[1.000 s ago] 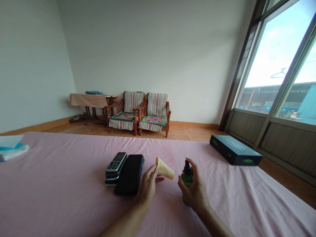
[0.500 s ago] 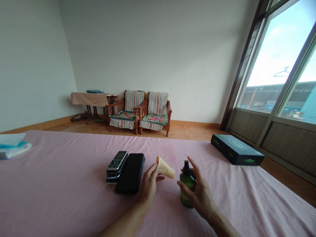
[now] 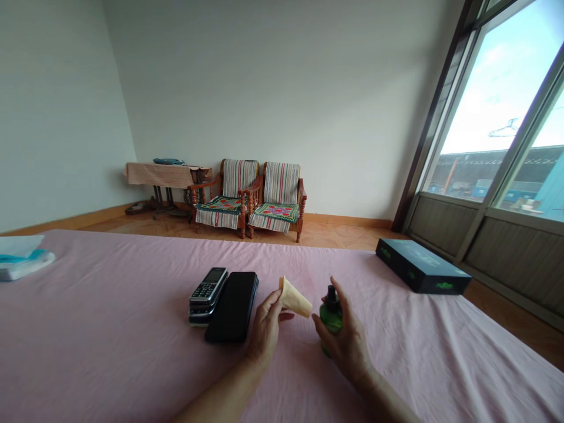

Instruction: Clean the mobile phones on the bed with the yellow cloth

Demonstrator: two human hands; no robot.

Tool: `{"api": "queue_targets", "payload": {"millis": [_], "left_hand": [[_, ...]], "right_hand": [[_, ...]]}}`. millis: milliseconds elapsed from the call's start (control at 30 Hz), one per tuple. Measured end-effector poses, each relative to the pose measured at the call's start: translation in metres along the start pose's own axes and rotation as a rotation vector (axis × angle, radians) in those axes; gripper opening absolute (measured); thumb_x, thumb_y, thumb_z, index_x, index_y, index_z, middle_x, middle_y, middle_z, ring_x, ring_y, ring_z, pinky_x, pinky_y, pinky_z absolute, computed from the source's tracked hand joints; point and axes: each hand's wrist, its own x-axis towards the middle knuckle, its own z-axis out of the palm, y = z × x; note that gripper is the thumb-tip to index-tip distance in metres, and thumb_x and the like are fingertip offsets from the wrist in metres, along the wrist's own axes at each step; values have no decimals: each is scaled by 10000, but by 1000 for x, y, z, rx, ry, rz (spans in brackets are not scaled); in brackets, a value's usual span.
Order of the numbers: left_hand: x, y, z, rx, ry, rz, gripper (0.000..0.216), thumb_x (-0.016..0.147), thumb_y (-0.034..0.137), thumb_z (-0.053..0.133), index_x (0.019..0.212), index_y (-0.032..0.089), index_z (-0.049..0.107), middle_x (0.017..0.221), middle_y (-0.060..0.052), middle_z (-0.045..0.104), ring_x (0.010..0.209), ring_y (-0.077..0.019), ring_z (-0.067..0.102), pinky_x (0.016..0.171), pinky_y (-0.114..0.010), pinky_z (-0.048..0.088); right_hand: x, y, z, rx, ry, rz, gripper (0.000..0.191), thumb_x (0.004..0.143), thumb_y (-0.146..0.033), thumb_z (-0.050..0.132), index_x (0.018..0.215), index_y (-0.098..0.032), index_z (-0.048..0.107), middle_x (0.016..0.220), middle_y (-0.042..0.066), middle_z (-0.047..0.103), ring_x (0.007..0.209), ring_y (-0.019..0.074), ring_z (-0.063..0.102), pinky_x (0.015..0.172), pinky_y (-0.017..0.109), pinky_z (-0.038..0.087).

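My left hand [image 3: 266, 330] is closed on a pale yellow paper cup [image 3: 295, 298], pinching it near its wide rim. The cup lies tilted on its side, its narrow end pointing right. Around a green spray bottle [image 3: 329, 318] with a black pump top curves my right hand [image 3: 350, 341], thumb in front and other fingers behind. Its thumb and index finger are stretched out and apart, and the bottle's lower part is mostly hidden. Left of my left hand lie a black smartphone [image 3: 233, 305] and a stack of phones with a keypad phone [image 3: 210, 285] on top.
A pink cloth [image 3: 110, 329] covers the surface. Toward the right edge sits a dark box [image 3: 423, 267] with green print; a tissue pack [image 3: 26, 264] is at the far left. Beyond the surface stand two wooden armchairs [image 3: 277, 197] and a covered table [image 3: 158, 175].
My right hand has come slightly left and closer around the spray bottle, hiding more of its lower part. The left hand and the cup stay nearly still.
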Motion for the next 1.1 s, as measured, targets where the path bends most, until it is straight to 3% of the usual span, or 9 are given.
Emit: {"api": "queue_targets", "payload": {"millis": [267,667,900,1100], "left_hand": [[-1,3,3,-55,-5,-11,383,714,348,678,1025,125,698,971,-81,699,799,-231,662,717,-320,546],[5,5,-1,-242,-66,-146,223,660,231,605,842,128,685,825,-66,688,768,-198,627,680,-313,514],[5,5,-3,-272,-34,-188,211,664,304,684,810,154,656,806,-39,669,776,-190,628,685,-292,494],[5,2,-4,-206,-69,-199,305,640,401,794,717,155,631,689,8,625,654,-132,587,593,-212,437]], "right_hand": [[2,-8,0,-96,9,-144,567,826,-194,529,1368,-247,370,1148,97,600,988,221,624,856,386,537],[-1,-2,-3,-130,6,-105,561,793,-181,519,1334,-234,382,1181,103,589,1010,226,615,853,392,537],[0,0,-3,-112,42,-63,573,781,-198,529,1336,-235,387,1181,103,599,1006,230,627,842,407,544],[-1,0,-4,-95,46,-75,579,785,-194,532,1343,-244,386,1206,114,590,1024,239,621,860,432,534]]}}
